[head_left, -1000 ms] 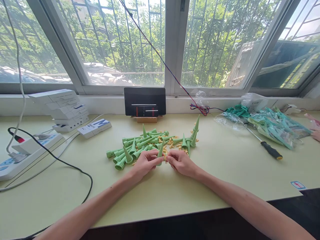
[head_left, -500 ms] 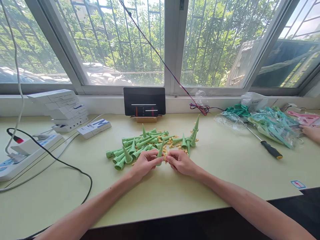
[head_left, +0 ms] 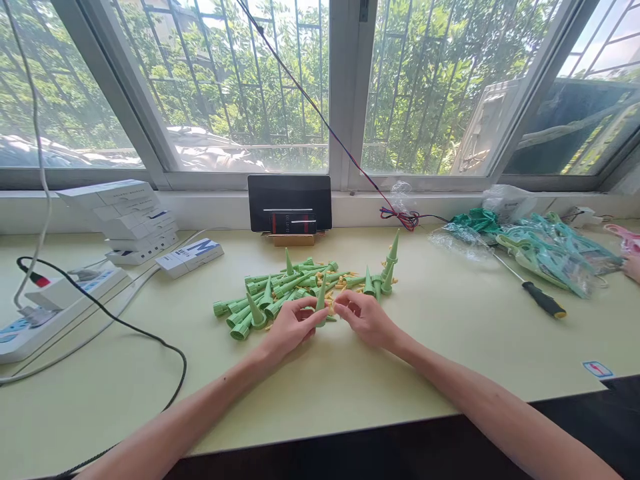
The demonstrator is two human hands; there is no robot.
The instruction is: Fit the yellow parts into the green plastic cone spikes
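My left hand (head_left: 294, 323) is closed around a green plastic spike (head_left: 321, 299), a hollow cone whose point stands up. Just to its right, my right hand (head_left: 369, 319) has thumb and fingers drawn together; whatever is in that pinch is too small to make out. A small orange-yellow peg (head_left: 330, 306) shows between the two hands. Beyond them lies a pile of green spikes (head_left: 280, 287), some upright, most on their sides. Orange-yellow pegs (head_left: 345, 281) are scattered among them. To the right of the pile, several spikes stand together, one stack (head_left: 390, 263) rising tallest with pegs on it.
White boxes (head_left: 135, 217) and a power strip (head_left: 95, 287) with cables sit left. A phone (head_left: 293, 223) leans on a dark panel at the back. At right are a screwdriver (head_left: 543, 299), bagged green plastic items (head_left: 555, 250) and another person's hand (head_left: 633, 267) by a pink item.
My right hand has drawn slightly away from the spike, its fingers lifting a little. The left hand keeps its hold. At the far right, the other person's hand and the pink item have moved rightward.
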